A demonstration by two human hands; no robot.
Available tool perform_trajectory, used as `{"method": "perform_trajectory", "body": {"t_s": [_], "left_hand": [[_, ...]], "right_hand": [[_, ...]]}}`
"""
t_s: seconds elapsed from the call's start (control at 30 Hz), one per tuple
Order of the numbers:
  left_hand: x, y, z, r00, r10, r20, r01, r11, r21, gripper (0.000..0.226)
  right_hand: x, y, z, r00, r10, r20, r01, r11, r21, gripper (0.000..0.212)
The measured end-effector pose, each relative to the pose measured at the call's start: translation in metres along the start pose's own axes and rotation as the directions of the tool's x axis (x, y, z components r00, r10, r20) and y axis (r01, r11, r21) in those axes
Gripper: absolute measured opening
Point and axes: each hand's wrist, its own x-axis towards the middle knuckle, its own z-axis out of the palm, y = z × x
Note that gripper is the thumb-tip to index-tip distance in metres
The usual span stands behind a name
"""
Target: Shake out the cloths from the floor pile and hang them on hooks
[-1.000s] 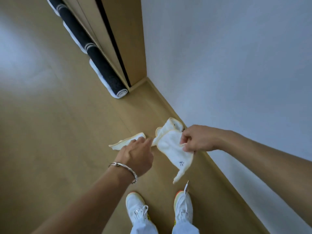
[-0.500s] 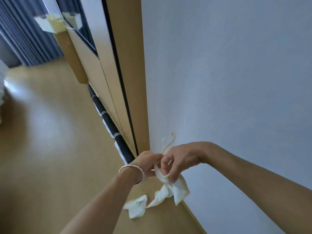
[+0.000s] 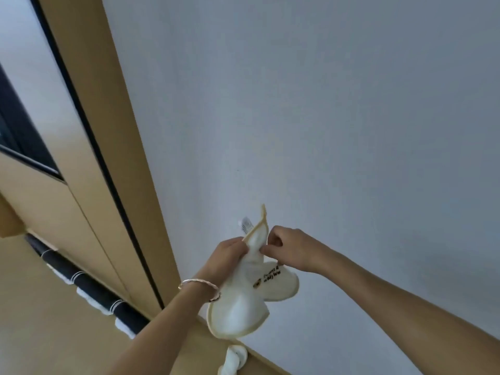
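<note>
Where the hands meet: left hand (image 3: 226,259) and right hand (image 3: 289,249) are raised in front of the wall, close together, each gripping the top of one white cloth (image 3: 238,307).
Left hand: fingers curled, pinching the cloth's upper edge from the left; a thin metal bracelet (image 3: 198,285) circles the wrist.
Right hand: fingers curled, thumb and fingertips pinching the same edge from the right, just beside the left hand.
Cloth: white with a tan border; held in the air. A corner and a small printed tag (image 3: 245,226) stand up above the fingers. The rest hangs below the hands in rounded folds, with dark lettering on the fold beneath the right wrist, too blurred to read.
Second cloth (image 3: 235,358): white, twisted, lying on the floor (image 3: 40,334) at the foot of the wall, below the held cloth.
Wall (image 3: 324,104): plain pale grey, behind both hands; tan skirting (image 3: 266,363) at its base.
Door frame (image 3: 116,158): tan wood with a dark strip, left of the wall.
Rolled mat (image 3: 89,288): dark with white stripes, on the floor along the foot of the door.
</note>
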Motion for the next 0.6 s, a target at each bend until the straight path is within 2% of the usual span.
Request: {"method": "perform_trajectory", "body": {"t_s": [0.13, 0.27, 0.4, 0.5, 0.6], "left_hand": [[-0.009, -0.001, 0.018, 0.974, 0.066, 0.216, -0.078, 0.996, 0.047, 0.048], [-0.014, -0.004, 0.055, 0.908, 0.071, 0.413, -0.1, 0.994, 0.05, 0.044], [-0.017, -0.004, 0.109, 0.832, 0.047, 0.553, -0.118, 0.988, 0.095, 0.044], [-0.019, -0.004, 0.155, 0.802, 0.077, 0.593, -0.282, 0.923, 0.263, 0.053], [-0.022, -0.003, 0.206, 0.751, 0.171, 0.638, -0.47, 0.817, 0.335, 0.058]], "right_hand": [[-0.042, 0.021, 0.006, 0.991, 0.089, -0.101, -0.069, 0.981, 0.184, 0.048], [-0.099, 0.046, 0.015, 0.974, 0.178, -0.143, -0.136, 0.956, 0.26, 0.022], [-0.162, 0.071, 0.013, 0.905, 0.328, -0.271, -0.245, 0.922, 0.298, 0.023], [-0.207, 0.085, -0.001, 0.813, 0.418, -0.406, -0.297, 0.896, 0.33, 0.019], [-0.252, 0.104, -0.009, 0.747, 0.467, -0.473, -0.345, 0.88, 0.326, 0.016]]}}
